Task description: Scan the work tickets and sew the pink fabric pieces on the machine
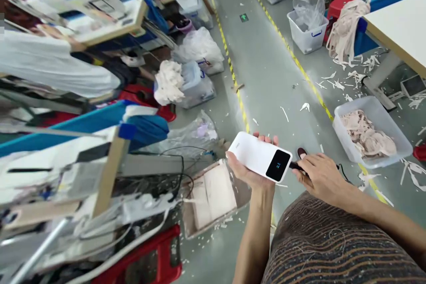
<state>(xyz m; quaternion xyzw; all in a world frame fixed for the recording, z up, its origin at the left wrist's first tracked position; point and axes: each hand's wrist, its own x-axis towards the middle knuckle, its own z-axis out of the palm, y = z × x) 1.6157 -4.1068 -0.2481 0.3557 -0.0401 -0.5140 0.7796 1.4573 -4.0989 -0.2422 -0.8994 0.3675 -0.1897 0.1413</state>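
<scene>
A white power bank [252, 154] with a black display panel and blue lit digits lies across the palm of my left hand [248, 173]. My left fingers curl around its far edge and the thumb rests on its near end. At the display end, a black cable plug [295, 166] meets the power bank, pinched between the thumb and fingers of my right hand [319, 173]. Whether the plug is fully seated cannot be made out. Part of the black cable [342, 173] shows beyond my right hand.
Sewing tables stand on the left, with a seated person in a white top [49, 60]. A box of pale fabric pieces [213, 195] and a red stool [163, 253] are near my left. To the right stands a plastic bin [404, 142] of fabric. Scraps litter the floor [286, 88].
</scene>
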